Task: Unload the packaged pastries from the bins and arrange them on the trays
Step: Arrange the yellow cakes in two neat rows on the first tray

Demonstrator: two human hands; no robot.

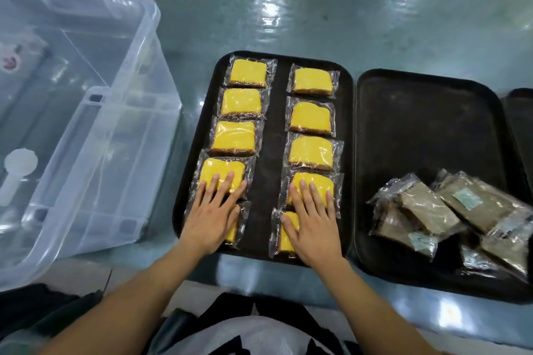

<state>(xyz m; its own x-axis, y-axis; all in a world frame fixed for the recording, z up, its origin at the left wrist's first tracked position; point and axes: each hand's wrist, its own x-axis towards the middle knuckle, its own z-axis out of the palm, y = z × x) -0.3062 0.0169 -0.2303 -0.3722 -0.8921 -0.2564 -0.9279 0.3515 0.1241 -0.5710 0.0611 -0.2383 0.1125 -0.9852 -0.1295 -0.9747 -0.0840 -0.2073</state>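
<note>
From the head view, your left hand and right hand lie flat, fingers spread, each grip pressing the nearest yellow pastries of two columns on the black tray, likely squaring the rows. Right of that tray, brown packets sit heaped on a second tray, unsorted. Left of it stands the clear bin.
</note>
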